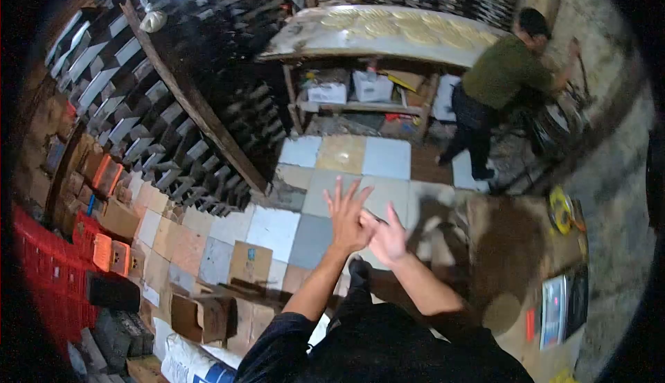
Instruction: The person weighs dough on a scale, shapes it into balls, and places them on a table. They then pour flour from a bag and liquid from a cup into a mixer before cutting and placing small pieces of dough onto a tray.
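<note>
My left hand point(350, 218) is raised in front of me over the tiled floor, its fingers spread apart. Against its thumb side rests my right hand point(388, 239), with one finger standing up and the others reaching toward the left hand. The two hands touch each other, and I see no object in either. Part of the right hand's fingers is hidden where the hands meet.
Flat round yellowish pieces point(381, 26) cover a long table point(291, 42) ahead. A person point(506, 71) bends by the right wall. Stacked slats point(138, 106) and a slanted pole point(187, 92) stand left. Cartons point(201, 317), red crates point(52, 279) and a scale point(554, 310) are nearer.
</note>
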`<state>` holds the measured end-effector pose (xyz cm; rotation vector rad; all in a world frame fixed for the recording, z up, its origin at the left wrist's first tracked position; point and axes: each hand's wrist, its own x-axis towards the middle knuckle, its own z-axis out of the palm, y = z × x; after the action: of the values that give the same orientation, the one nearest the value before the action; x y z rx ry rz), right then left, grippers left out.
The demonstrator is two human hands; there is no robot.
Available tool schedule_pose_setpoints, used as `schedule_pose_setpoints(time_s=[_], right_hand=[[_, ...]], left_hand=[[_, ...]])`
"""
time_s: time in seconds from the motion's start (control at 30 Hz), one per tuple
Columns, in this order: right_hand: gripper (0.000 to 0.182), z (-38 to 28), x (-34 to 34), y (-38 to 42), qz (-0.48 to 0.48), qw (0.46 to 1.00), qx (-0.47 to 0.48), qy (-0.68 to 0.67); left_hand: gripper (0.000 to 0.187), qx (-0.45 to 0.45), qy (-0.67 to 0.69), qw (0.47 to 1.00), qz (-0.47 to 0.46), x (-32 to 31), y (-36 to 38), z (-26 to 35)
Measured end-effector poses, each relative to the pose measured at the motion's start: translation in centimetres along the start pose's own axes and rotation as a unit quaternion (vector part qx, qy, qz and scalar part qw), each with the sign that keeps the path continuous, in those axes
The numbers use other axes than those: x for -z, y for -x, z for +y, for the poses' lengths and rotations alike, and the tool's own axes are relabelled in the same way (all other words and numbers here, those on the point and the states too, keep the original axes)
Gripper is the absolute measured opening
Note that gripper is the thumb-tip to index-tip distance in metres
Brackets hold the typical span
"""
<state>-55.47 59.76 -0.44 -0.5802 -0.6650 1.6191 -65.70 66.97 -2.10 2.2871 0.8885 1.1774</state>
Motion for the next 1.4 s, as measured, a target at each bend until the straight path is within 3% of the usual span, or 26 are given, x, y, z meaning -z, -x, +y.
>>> schedule_pose_setpoints(time_s=[0.03,0.1,0.13,0.2,0.23,0.27,0.3,0.33,0.37,0.47,0.53,0.6,0.67,0.77,0.83,0.9,0.93,0.97,1.0,1.03,1.1,1.17,1.23,1.27,1.3,1.4], right_hand=[[0.095,-1.5,1.0,-2.9,-0.062,0.998,-0.016,0.001],[0.093,-3.8,2.4,-7.2,-0.168,0.984,-0.057,-0.002],[0.090,-4.4,2.3,-9.3,-0.141,0.986,-0.010,0.089],[0.083,-6.1,2.2,-14.7,-0.094,0.953,0.097,0.273],[0.074,-6.9,3.3,-17.3,-0.038,0.881,0.151,0.446],[0.071,-7.0,5.5,-19.9,-0.033,0.818,0.186,0.544],[0.067,-6.6,9.0,-22.9,-0.026,0.742,0.218,0.633],[0.063,-4.7,15.1,-25.5,-0.001,0.588,0.203,0.783],[0.062,-5.9,16.3,-27.3,0.063,0.650,0.235,0.720],[0.051,-4.5,31.3,-33.1,0.281,0.645,0.211,0.678],[0.045,-7.8,38.7,-35.0,0.322,0.652,0.061,0.684],[0.041,-9.8,45.6,-37.0,0.337,0.625,-0.072,0.700],[0.036,-12.2,50.7,-40.5,0.334,0.583,-0.185,0.717],[0.031,-17.6,55.0,-50.5,0.322,0.561,-0.193,0.738],[0.029,-21.4,55.3,-59.7,0.319,0.621,-0.045,0.715],[0.020,-26.1,47.8,-70.9,0.260,0.728,0.148,0.617],[0.017,-27.6,43.8,-75.8,0.267,0.754,0.153,0.580],[0.015,-28.1,41.0,-80.4,0.277,0.777,0.159,0.542],[0.013,-27.9,39.8,-85.0,0.245,0.747,0.210,0.581],[0.013,-27.7,39.0,-89.3,0.211,0.711,0.260,0.618],[0.009,-26.7,38.0,-97.6,0.150,0.716,0.273,0.625],[0.011,-26.0,35.5,-104.8,0.150,0.770,0.185,0.593],[0.009,-21.8,38.6,-113.2,0.089,0.760,0.227,0.602],[0.008,-21.9,37.6,-116.5,0.027,0.767,0.180,0.616],[0.008,-22.0,36.6,-119.9,-0.036,0.769,0.128,0.625],[0.013,-22.6,36.1,-131.5,0.153,0.749,0.063,0.641]], left_hand=[[0.081,0.021,0.007,0.999,0.036,-0.9,-2.3,-5.2],[0.077,0.259,-0.014,0.960,0.102,-4.5,-4.1,-16.2],[0.078,0.374,0.192,0.904,0.073,-5.5,-4.9,-18.7],[0.080,0.517,0.560,0.647,0.014,-7.2,-8.8,-22.5],[0.086,0.531,0.606,0.591,0.038,-6.4,-12.7,-18.9],[0.094,0.515,0.742,0.429,-0.040,-8.4,-13.8,-21.3],[0.098,0.520,0.730,0.439,-0.062,-7.2,-18.6,-17.9],[0.098,0.573,0.708,0.408,-0.062,-8.3,-22.0,-17.9],[0.092,0.560,0.663,0.475,-0.142,-8.4,-25.0,-19.2],[0.079,0.489,0.700,0.469,-0.228,-8.4,-33.7,-24.9],[0.070,0.384,0.775,0.449,-0.225,-6.0,-39.0,-28.9],[0.060,0.413,0.676,0.597,-0.126,-6.5,-41.4,-37.0],[0.053,0.543,0.482,0.686,-0.043,-6.2,-42.1,-45.0],[0.051,0.616,0.406,0.671,0.073,-4.2,-36.4,-57.8],[0.055,0.670,0.394,0.617,0.125,-1.0,-34.7,-60.7],[0.056,0.633,0.465,0.598,0.163,1.6,-29.7,-67.0],[0.059,0.653,0.406,0.609,0.193,2.4,-28.6,-69.9],[0.055,0.691,0.371,0.559,0.271,3.8,-32.1,-68.7],[0.053,0.532,0.633,0.546,0.135,5.1,-30.9,-73.8],[0.051,0.313,0.826,0.469,-0.018,6.2,-29.8,-79.3],[0.046,0.600,0.509,0.562,0.253,8.1,-37.0,-79.6],[0.054,0.631,0.364,0.529,0.435,8.1,-40.9,-86.4],[0.058,0.504,0.230,0.770,0.315,9.9,-37.8,-99.5],[0.058,0.604,0.282,0.616,0.420,9.2,-42.6,-97.3],[0.057,0.624,0.288,0.577,0.442,9.1,-45.2,-97.9],[0.055,0.642,0.285,0.561,0.439,9.7,-51.6,-100.3]])
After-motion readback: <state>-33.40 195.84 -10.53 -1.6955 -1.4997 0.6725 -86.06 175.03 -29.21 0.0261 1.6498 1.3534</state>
